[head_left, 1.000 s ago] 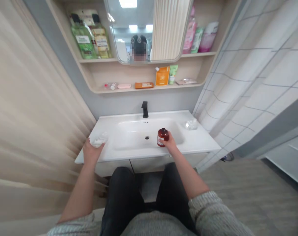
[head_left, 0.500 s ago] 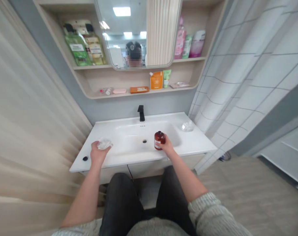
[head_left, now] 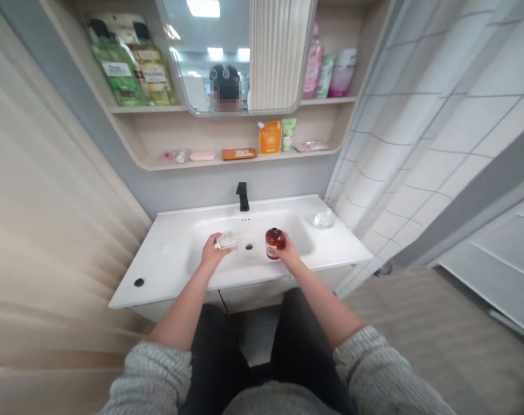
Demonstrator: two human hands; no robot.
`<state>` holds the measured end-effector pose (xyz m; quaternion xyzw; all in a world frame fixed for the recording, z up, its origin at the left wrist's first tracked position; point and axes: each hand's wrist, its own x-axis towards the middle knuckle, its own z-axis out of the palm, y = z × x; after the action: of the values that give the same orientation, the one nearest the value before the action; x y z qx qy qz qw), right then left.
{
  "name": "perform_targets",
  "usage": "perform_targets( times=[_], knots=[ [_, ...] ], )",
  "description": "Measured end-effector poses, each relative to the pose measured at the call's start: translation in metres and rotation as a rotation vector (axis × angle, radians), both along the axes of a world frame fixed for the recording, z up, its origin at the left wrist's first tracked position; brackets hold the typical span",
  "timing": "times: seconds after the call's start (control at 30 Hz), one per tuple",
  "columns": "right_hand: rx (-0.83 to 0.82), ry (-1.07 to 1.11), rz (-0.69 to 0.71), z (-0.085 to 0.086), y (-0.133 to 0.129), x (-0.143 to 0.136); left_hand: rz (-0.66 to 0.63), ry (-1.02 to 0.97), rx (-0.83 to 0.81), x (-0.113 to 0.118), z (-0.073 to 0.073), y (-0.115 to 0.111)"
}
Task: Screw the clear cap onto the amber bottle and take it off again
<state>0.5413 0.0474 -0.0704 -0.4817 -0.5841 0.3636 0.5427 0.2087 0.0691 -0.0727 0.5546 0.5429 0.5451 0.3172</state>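
Note:
My right hand (head_left: 286,252) is closed round a reddish-brown bottle (head_left: 274,237) with a white label, held roughly upright over the right part of the white sink (head_left: 302,230). No cap or pump shows on its dark neck. In my left hand (head_left: 213,252) is a clear plastic container (head_left: 226,241), tilted, its edges smeared by motion. That hand is over the left part of the basin, with the drain (head_left: 248,246) between the two hands. Both held things are apart from each other.
A black faucet (head_left: 243,197) stands behind the basin. Another clear container (head_left: 324,219) lies on the right counter, and a small black round piece (head_left: 139,282) on the left. Above, a shelf (head_left: 192,165) carries an orange pouch (head_left: 270,137), tubes and other toiletries below a mirror (head_left: 227,57).
My left hand has carried the clear container from the left counter rightward over the basin. The brown bottle stays in my right hand, nearly where it was. The view has shifted slightly.

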Motion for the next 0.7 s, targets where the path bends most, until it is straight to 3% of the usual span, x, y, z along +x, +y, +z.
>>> perform_targets(
  times=[0.23,0.33,0.53,0.7],
  knots=[
    [0.006,-0.371,-0.02,0.017,0.034,-0.023,0.071,-0.116,-0.043,0.01,-0.015,0.015],
    [0.029,-0.456,-0.004,0.007,0.049,-0.04,0.058,-0.087,-0.039,0.008,-0.018,0.015],
    [-0.041,-0.375,0.145,-0.024,0.06,-0.054,0.027,-0.049,-0.012,0.006,-0.019,0.014],
    [-0.05,-0.328,0.214,-0.029,0.063,-0.049,-0.046,0.026,0.017,0.007,-0.018,0.014]
  ],
)
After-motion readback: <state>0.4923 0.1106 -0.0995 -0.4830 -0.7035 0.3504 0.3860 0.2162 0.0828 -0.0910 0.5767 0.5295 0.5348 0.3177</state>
